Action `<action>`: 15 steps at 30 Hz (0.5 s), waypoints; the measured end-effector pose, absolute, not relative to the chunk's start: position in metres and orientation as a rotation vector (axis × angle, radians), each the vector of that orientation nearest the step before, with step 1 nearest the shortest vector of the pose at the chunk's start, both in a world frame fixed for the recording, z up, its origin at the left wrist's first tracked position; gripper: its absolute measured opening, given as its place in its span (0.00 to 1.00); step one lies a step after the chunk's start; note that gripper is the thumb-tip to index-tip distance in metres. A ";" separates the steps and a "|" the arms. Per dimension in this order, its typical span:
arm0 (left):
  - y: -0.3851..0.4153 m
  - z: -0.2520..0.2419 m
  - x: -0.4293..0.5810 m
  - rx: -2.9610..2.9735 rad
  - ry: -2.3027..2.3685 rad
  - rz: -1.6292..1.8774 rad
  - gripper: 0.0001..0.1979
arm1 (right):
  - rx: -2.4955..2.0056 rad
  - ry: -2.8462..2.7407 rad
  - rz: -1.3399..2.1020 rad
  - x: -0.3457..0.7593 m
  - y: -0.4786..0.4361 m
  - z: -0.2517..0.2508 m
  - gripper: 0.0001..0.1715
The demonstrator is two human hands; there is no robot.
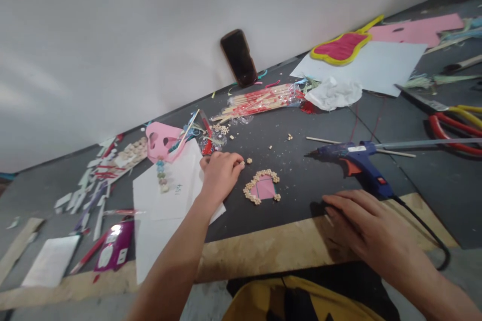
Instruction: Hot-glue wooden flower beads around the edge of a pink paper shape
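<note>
My left hand point(221, 174) is closed in a pinch just above the dark table, with a small pale bead flower point(243, 164) at its fingertips. Another bead flower point(249, 160) lies right beside them. Close by is a pink paper piece point(265, 189), edged along its top and left side with a curved row of bead flowers point(249, 186). My right hand point(363, 218) holds nothing. Its fingers are stretched out low over the table's wooden front edge, next to a blue glue gun point(363, 160) lying on its side.
A phone point(239, 57) leans against the wall behind packaged sticks point(263, 100). Scissors point(448, 115) and crumpled tissue point(333, 93) lie right. White paper sheets point(169, 205), a pink cutout point(162, 138) and a purple packet point(116, 245) are left. The glue gun's cable point(425, 228) hangs over the edge.
</note>
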State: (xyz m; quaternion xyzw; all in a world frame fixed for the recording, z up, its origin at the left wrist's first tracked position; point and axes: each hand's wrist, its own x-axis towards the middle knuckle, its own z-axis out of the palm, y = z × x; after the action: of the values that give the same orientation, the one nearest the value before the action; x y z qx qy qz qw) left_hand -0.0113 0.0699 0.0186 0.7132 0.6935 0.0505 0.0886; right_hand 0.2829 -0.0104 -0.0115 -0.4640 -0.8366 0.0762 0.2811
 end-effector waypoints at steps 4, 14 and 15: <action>0.053 0.030 -0.006 2.083 2.107 0.233 0.05 | -1.244 -2.213 0.186 0.285 -0.008 -0.013 0.11; -0.014 0.030 0.004 2.025 1.967 0.636 0.05 | -1.507 -2.033 -0.223 0.317 0.005 0.007 0.10; -0.018 0.029 0.004 2.011 1.964 0.661 0.06 | -1.572 -2.019 -0.261 0.322 0.005 0.007 0.11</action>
State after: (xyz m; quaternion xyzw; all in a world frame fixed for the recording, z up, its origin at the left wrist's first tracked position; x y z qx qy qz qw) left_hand 0.0037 -0.0183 0.0289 0.6908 0.6746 0.2272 0.1265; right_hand 0.3223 0.0049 0.0069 -0.5866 -0.7533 -0.0973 0.2810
